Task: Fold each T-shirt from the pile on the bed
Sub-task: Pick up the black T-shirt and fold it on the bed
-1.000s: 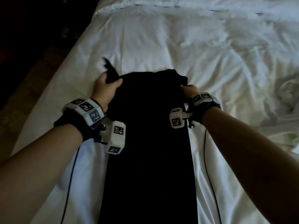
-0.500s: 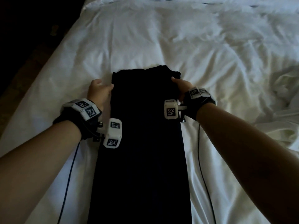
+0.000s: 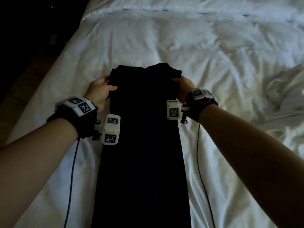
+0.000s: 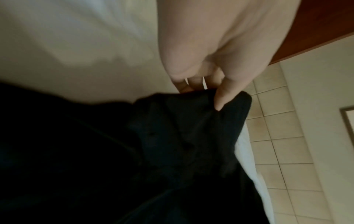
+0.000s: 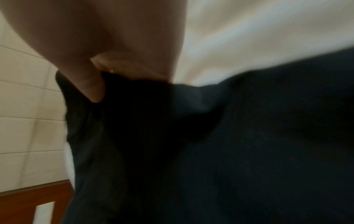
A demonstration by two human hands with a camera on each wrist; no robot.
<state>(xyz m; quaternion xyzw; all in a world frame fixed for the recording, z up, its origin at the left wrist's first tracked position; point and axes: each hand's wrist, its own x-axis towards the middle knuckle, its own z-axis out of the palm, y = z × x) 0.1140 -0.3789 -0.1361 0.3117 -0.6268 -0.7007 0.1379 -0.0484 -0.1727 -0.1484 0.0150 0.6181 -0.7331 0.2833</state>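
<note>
A black T-shirt [image 3: 144, 145] lies on the white bed [image 3: 213, 63] as a long narrow strip, its sides folded in, running from the near edge toward the pillows. My left hand [image 3: 100, 89] pinches its far left corner, thumb on top of the cloth [image 4: 191, 128] and fingers under it. My right hand [image 3: 182, 87] pinches the far right corner the same way, thumb pressed on the dark fabric [image 5: 210, 144]. Both corners are raised slightly off the sheet.
Crumpled white garments [image 3: 284, 99] lie at the right edge of the bed. Pillows [image 3: 181, 5] line the far end. Dark floor [image 3: 24, 55] runs along the bed's left side. Camera cables [image 3: 202, 162] trail from both wrists over the sheet.
The loose flap at the shirt's far left has been tucked in. Both hands shifted to the far corners and now pinch them with thumbs on top.
</note>
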